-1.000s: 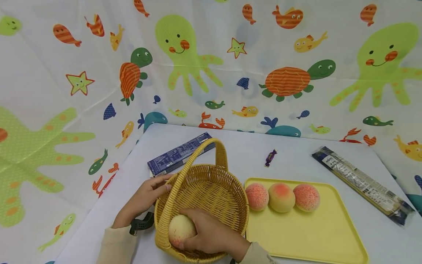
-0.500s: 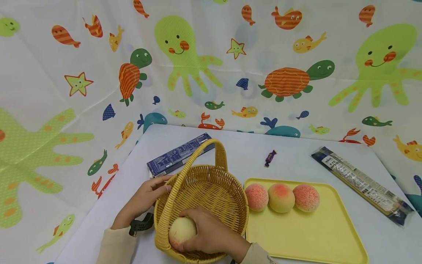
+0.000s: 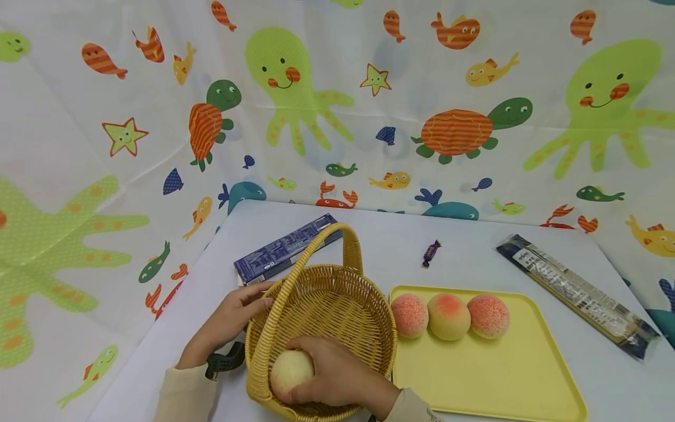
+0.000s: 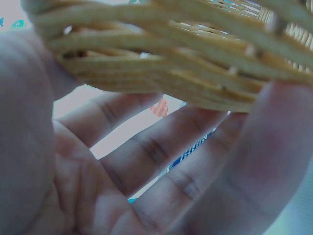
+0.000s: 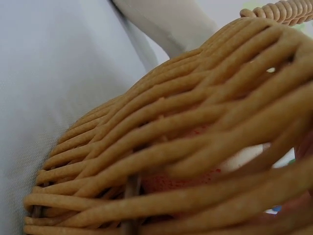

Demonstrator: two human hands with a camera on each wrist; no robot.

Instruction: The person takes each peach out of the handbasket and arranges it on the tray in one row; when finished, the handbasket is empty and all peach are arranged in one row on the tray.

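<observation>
In the head view, a woven wicker basket with a tall arched handle stands on the table. My left hand holds its left rim, thumb near the edge; the left wrist view shows the fingers against the weave. Inside the basket, at the near left, my right hand grips a pale peach with a pinkish underside. The right wrist view is mostly filled by the basket wall, with a reddish patch of the peach showing through gaps.
Right of the basket, a yellow tray bears three peaches along its far side. Behind lie a dark blue box, a small purple wrapped candy and a long packet. A sea-animal curtain hangs beyond the table.
The head view has shifted very slightly. The pale peach has tilted a little in my right hand, showing less of its pink part. My left hand keeps its place on the basket.
</observation>
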